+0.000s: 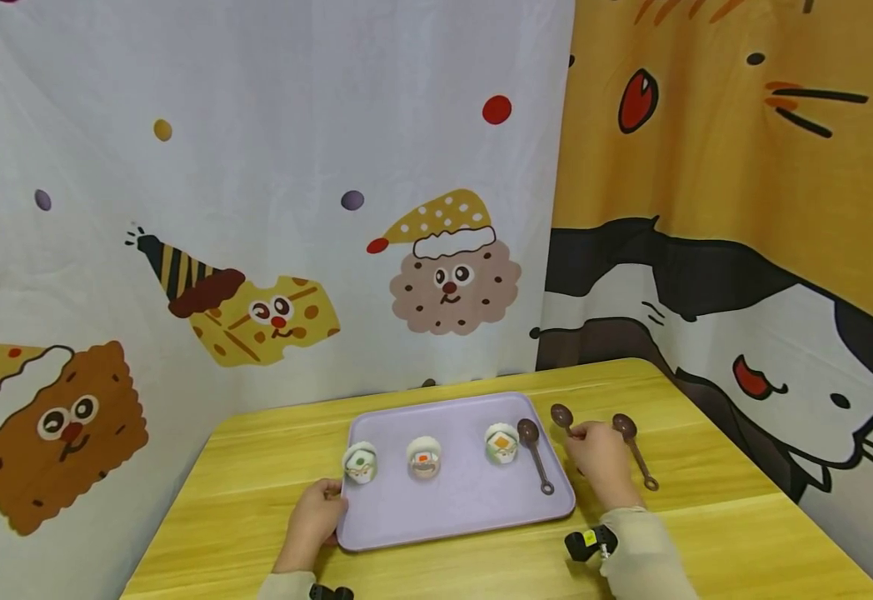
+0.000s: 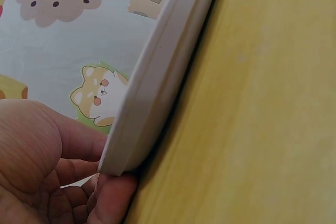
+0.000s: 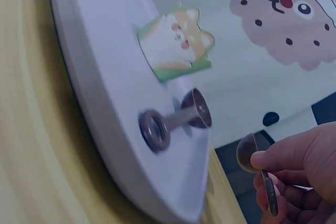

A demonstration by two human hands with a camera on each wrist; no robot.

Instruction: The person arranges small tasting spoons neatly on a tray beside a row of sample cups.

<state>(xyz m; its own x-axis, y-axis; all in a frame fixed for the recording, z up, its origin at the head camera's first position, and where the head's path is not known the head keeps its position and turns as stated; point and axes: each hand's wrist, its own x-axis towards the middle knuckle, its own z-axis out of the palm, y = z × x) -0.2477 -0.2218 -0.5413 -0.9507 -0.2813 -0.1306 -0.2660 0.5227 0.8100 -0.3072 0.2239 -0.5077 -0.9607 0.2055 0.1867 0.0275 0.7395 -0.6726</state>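
At its near left corner, a pale purple tray (image 1: 451, 510) is pinched by my left hand (image 1: 315, 512), the thumb over the rim and a fingertip beneath it in the left wrist view. My right hand (image 1: 603, 460), just beyond the tray's right side, holds a brown measuring spoon (image 3: 247, 153) by its handle between thumb and fingers. A second brown measuring spoon (image 1: 533, 446) with a ring-ended handle lies on the tray's right part. Left of it is a small animal-print cup (image 1: 501, 457), with another cup (image 1: 424, 471) mid-tray and a third cup (image 1: 362, 475) at the left.
Another brown measuring spoon (image 1: 637, 450) lies on the wooden table (image 1: 234, 475) to the right of my right hand. A white cartoon curtain (image 1: 294, 167) hangs behind the table, and an orange cat-print curtain (image 1: 706, 183) along the right.
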